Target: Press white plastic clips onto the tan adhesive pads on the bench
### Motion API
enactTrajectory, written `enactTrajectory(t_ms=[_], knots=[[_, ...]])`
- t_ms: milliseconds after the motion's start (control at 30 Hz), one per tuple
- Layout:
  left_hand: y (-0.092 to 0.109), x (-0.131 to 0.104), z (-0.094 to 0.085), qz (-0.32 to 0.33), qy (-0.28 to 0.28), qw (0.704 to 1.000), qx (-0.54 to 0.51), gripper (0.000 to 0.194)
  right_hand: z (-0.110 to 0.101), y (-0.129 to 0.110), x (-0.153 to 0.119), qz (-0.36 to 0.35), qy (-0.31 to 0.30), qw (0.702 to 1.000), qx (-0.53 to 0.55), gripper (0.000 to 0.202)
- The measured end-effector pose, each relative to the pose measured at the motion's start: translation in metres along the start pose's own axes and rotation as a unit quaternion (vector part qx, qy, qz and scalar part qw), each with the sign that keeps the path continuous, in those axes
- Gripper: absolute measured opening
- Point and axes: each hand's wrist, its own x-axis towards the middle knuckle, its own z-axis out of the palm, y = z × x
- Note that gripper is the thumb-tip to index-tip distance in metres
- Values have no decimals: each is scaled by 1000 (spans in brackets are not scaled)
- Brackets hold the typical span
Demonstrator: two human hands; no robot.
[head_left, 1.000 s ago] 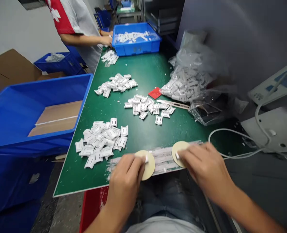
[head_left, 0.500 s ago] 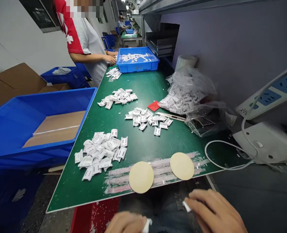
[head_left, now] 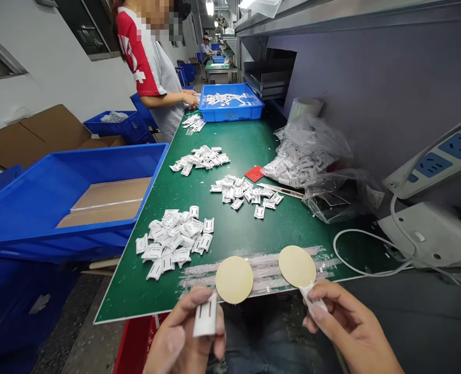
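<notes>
In my left hand (head_left: 181, 332) is a small white slotted plastic part (head_left: 205, 317), gripped between the fingers just in front of the table edge. My right hand (head_left: 343, 322) pinches another white plastic part (head_left: 311, 298), partly hidden by the fingers, close to the right disc. Two round cream discs lie at the near edge: the left disc (head_left: 234, 280) and the right disc (head_left: 297, 266). Beyond my left hand is a large pile of white parts (head_left: 174, 236). A smaller pile (head_left: 238, 191) lies farther back, and another pile (head_left: 203, 158) behind it.
On the green table (head_left: 246, 234), a clear bag of white parts (head_left: 293, 161) stands at the right by a red square (head_left: 254, 173). A white cable (head_left: 343, 259) loops there. A blue bin (head_left: 109, 234) adjoins the left edge. A co-worker (head_left: 156, 78) stands near a blue tray (head_left: 231, 110).
Both hands have risen from below the table edge, bringing their white parts into fuller view. The camera view has shifted slightly, so the scene sits farther right.
</notes>
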Motion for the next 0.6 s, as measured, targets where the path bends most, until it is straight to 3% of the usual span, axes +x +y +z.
enactTrajectory(t_ms=[100, 200, 267, 400, 467, 600], knots=[[6, 10, -1, -9, 32, 999, 39, 46, -6, -4, 7, -10, 11, 996, -90, 22], [9, 24, -2, 63, 93, 983, 147, 68, -15, -10, 20, -37, 49, 984, -167, 35], [12, 35, -7, 88, 88, 971, 203, 73, -20, -16, 31, -44, 57, 976, -204, 34], [25, 50, -20, 96, -22, 930, 354, 41, -26, -31, 45, -88, -13, 967, -238, 27], [36, 55, -19, 114, -96, 886, 439, 28, -26, -38, 47, -96, -46, 958, -266, 28], [55, 65, -1, 106, -230, 785, 565, 23, -26, -52, 56, -45, -126, 925, -355, 25]])
